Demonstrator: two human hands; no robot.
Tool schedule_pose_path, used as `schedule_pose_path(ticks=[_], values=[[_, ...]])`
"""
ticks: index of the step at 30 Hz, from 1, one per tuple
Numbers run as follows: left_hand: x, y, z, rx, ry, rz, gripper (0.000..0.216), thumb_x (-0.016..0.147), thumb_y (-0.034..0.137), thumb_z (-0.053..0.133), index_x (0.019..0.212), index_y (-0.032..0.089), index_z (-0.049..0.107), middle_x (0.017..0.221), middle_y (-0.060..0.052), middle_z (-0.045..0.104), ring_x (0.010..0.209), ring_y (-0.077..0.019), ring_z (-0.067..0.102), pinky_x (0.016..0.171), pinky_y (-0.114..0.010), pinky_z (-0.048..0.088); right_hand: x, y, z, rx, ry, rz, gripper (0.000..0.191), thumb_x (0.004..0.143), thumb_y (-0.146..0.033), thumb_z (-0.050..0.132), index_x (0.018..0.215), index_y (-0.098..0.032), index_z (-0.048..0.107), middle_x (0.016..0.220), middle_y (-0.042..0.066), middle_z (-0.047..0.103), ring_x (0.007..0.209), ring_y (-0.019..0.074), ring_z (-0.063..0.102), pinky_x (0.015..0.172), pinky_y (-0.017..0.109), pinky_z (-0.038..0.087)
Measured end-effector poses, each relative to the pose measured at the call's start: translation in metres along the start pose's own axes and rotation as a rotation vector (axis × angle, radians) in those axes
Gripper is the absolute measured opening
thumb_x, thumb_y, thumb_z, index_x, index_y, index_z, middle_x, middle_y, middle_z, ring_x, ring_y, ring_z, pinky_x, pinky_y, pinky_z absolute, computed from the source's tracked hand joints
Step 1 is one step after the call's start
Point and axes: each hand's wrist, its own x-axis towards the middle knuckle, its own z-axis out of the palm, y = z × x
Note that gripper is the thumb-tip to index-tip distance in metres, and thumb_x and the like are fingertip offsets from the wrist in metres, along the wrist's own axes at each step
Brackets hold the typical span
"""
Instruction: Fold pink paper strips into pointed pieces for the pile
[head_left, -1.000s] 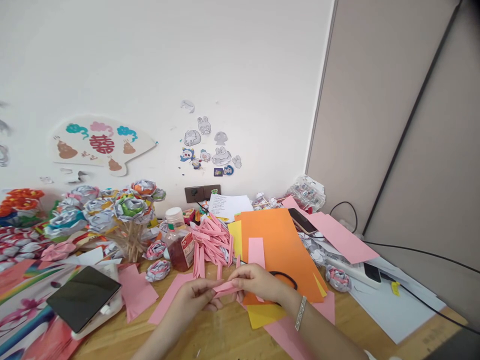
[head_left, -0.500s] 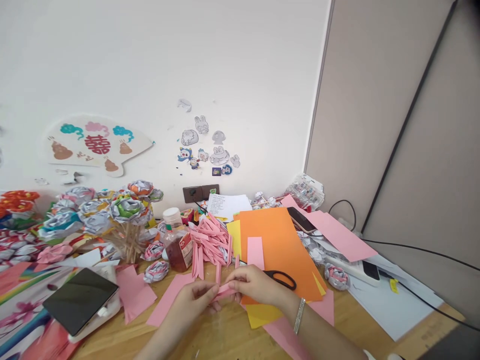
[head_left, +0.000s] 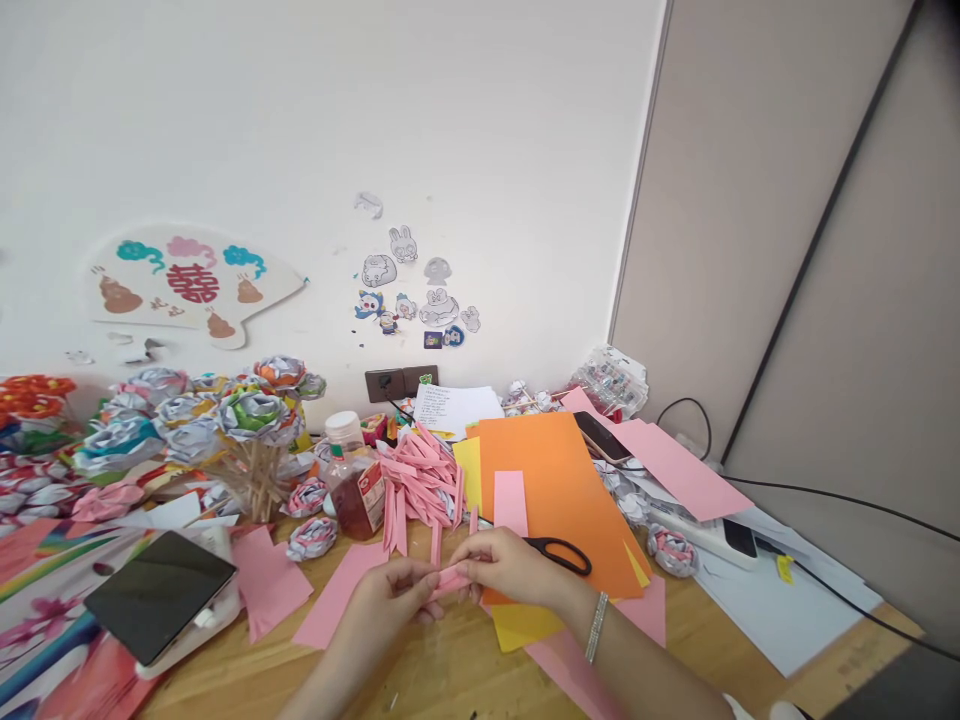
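My left hand and my right hand meet over the wooden table, both pinching a narrow folded pink paper strip between their fingertips. A bracelet sits on my right wrist. Just behind my hands lies a heap of folded pink strips. Black-handled scissors rest on the orange sheet right of my right hand. A flat pink strip lies on that orange sheet.
A bottle of red liquid, paper roses on sticks, a tablet and pink sheets crowd the left. A phone, power strip, cables and white paper lie at right.
My hands have drawn slightly closer together on the pink strip, shortening the visible part. The view has shifted a little; the scissors show more fully.
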Motion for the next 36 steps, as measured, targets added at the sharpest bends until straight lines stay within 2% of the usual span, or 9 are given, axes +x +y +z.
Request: schedule_pose_path(ticks=[4, 11, 18, 22, 29, 32, 36], values=[[0.0, -0.002, 0.001, 0.026, 0.021, 0.03, 0.028, 0.063, 0.041, 0.058, 0.065, 0.014, 0.06, 0.052, -0.001, 0.063, 0.054, -0.0177, 0.059, 0.054, -0.026, 0.046, -0.001, -0.004, 0.001, -0.047, 0.023, 0.019, 0.018, 0.079, -0.026, 0.048, 0.084, -0.014, 0.06, 0.065, 0.001, 0.058, 0.053, 0.0091, 0.054, 0.052, 0.019, 0.041], [-0.002, -0.005, 0.002, 0.071, 0.009, 0.063, 0.027, 0.065, 0.041, 0.057, 0.064, 0.015, 0.06, 0.051, 0.0, 0.062, 0.053, -0.0172, 0.059, 0.051, -0.024, 0.045, -0.005, -0.012, 0.003, -0.23, 0.053, -0.039, 0.015, 0.076, -0.026, 0.051, 0.072, -0.015, 0.06, 0.059, -0.001, 0.055, 0.053, 0.0093, 0.051, 0.049, 0.017, 0.037], [-0.003, 0.009, -0.003, -0.032, -0.058, 0.001, 0.034, 0.058, 0.049, 0.061, 0.069, 0.017, 0.056, 0.049, 0.002, 0.061, 0.052, -0.0187, 0.062, 0.052, -0.027, 0.048, -0.007, -0.014, -0.006, -0.152, -0.022, -0.046, 0.015, 0.079, -0.025, 0.048, 0.076, -0.015, 0.059, 0.061, -0.001, 0.057, 0.053, 0.0092, 0.055, 0.054, 0.019, 0.042], [-0.003, 0.012, -0.008, -0.024, -0.054, -0.005, 0.037, 0.056, 0.051, 0.063, 0.069, 0.017, 0.055, 0.049, 0.003, 0.061, 0.052, -0.0184, 0.063, 0.052, -0.026, 0.049, -0.008, -0.014, -0.013, -0.059, -0.021, 0.017, 0.019, 0.078, -0.032, 0.05, 0.073, -0.014, 0.055, 0.061, 0.0, 0.059, 0.053, 0.0108, 0.057, 0.05, 0.02, 0.042], [0.003, 0.006, -0.015, -0.104, -0.103, 0.032, 0.042, 0.058, 0.048, 0.065, 0.082, 0.015, 0.058, 0.059, -0.001, 0.067, 0.059, -0.0181, 0.063, 0.058, -0.027, 0.05, -0.002, -0.008, -0.011, -0.032, 0.118, -0.017, 0.021, 0.077, -0.032, 0.052, 0.066, -0.014, 0.051, 0.058, 0.0, 0.059, 0.05, 0.0097, 0.055, 0.049, 0.019, 0.041], [0.001, 0.009, -0.011, -0.08, -0.05, 0.053, 0.044, 0.056, 0.043, 0.067, 0.087, 0.014, 0.058, 0.062, -0.002, 0.067, 0.061, -0.0197, 0.063, 0.059, -0.029, 0.05, -0.002, -0.009, -0.008, 0.006, 0.118, -0.033, 0.02, 0.077, -0.031, 0.051, 0.067, -0.014, 0.051, 0.058, -0.001, 0.058, 0.05, 0.0095, 0.054, 0.051, 0.02, 0.041], [-0.004, 0.016, -0.005, 0.001, 0.017, 0.05, 0.038, 0.056, 0.04, 0.064, 0.082, 0.013, 0.059, 0.053, -0.002, 0.066, 0.053, -0.019, 0.061, 0.054, -0.028, 0.048, -0.003, -0.012, -0.006, 0.058, 0.08, -0.032, 0.022, 0.077, -0.035, 0.051, 0.071, -0.014, 0.053, 0.058, -0.001, 0.056, 0.053, 0.01, 0.054, 0.055, 0.021, 0.043]])
